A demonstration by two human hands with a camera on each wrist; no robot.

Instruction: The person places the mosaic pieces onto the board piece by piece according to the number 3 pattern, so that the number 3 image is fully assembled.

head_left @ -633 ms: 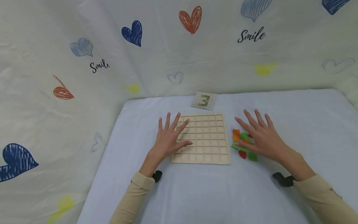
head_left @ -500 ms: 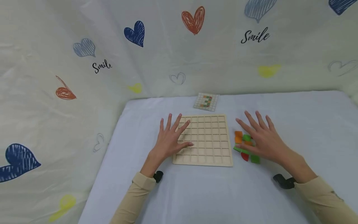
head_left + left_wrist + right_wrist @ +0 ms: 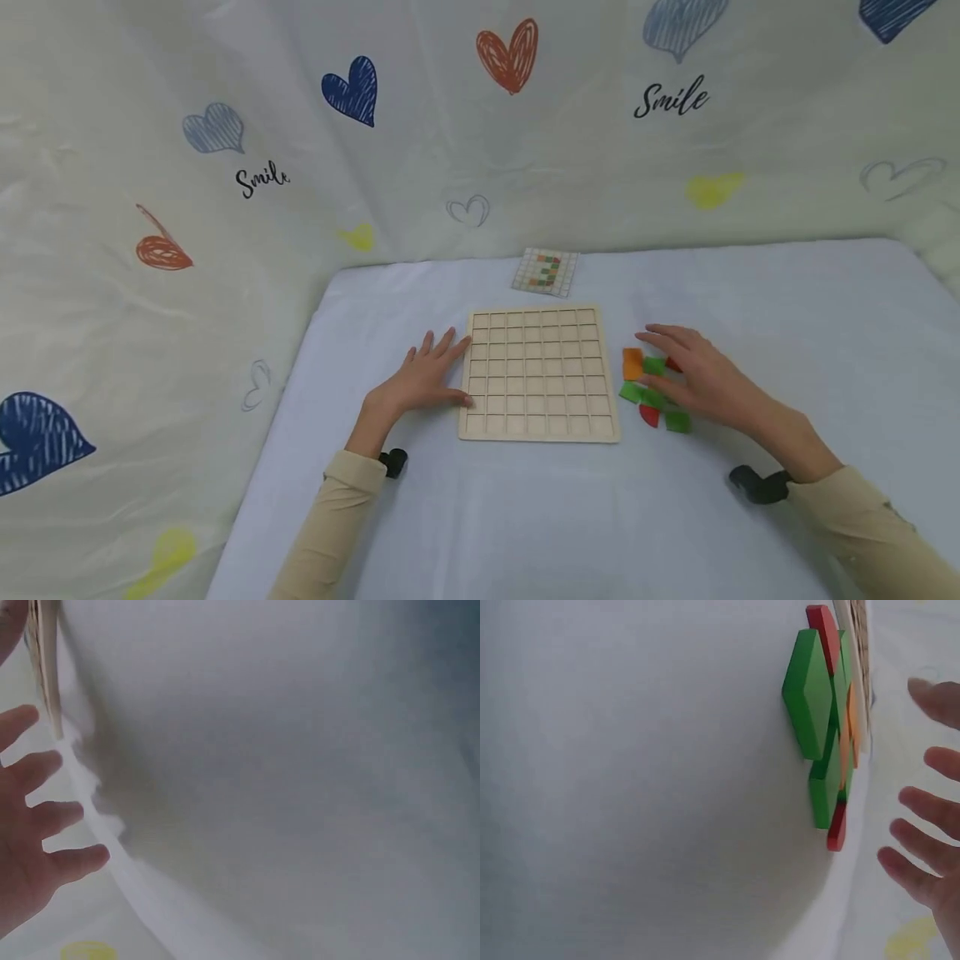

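A pale wooden grid board (image 3: 538,373) with empty square cells lies flat on the white table. My left hand (image 3: 424,379) rests open beside the board's left edge, its fingertips touching that edge; its spread fingers (image 3: 34,817) show in the left wrist view. Right of the board lies a small heap of green, orange and red tiles (image 3: 649,388). My right hand (image 3: 693,375) hovers open over that heap with relaxed fingers and holds nothing. In the right wrist view the tiles (image 3: 821,724) lie stacked flat, and the fingers (image 3: 922,862) are spread just off them.
A small pattern card (image 3: 545,271) with a coloured grid picture lies behind the board near the back wall. A cloth backdrop printed with hearts and "Smile" surrounds the table on the left and at the back. White tablecloth (image 3: 570,517) stretches toward me.
My left hand slid left off the board's cells to its left edge. My right hand lowered over the tiles and its fingers relaxed from a wide spread.
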